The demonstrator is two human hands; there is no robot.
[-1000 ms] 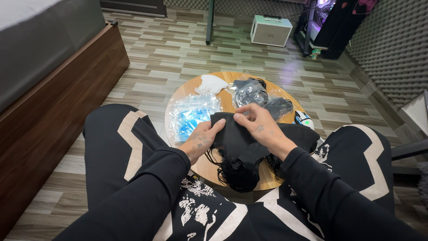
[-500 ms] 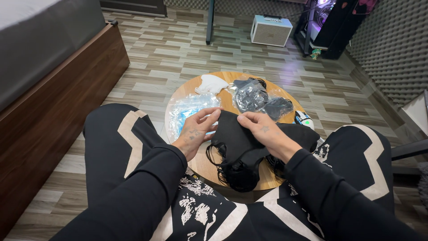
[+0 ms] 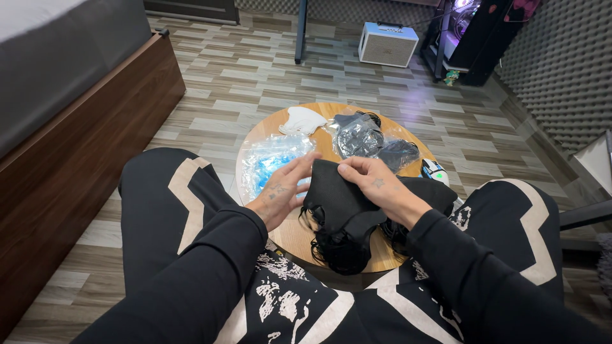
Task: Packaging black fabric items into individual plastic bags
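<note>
A black face mask [image 3: 338, 191] is held over the near part of the round wooden tabletop [image 3: 331, 143], on top of a heap of other black masks [image 3: 347, 239] with loose ear loops. A second ago both hands were closed together at the upper edge of this mask; now they have been drawn apart. The left hand [image 3: 280, 194] has been opened, its fingers spread and stretched out flat, and only its fingertips seem to touch the left edge of the mask; nothing is gripped by it. The right hand [image 3: 376, 188] is half open, and the upper right part of the mask is pressed or lightly pinched under its thumb and fingers; a firm grip cannot be told. From this change it is judged that the mask is being spread and smoothed flat on the heap, not lifted.

Just left of the left hand a clear plastic bag with blue masks [image 3: 271, 162] is lying. Farther on the tabletop a white mask [image 3: 303, 120] is seen, and to its right two clear bags with dark masks [image 3: 373, 140]. A small white device with a green light [image 3: 435, 172] is placed at the right rim.
</note>
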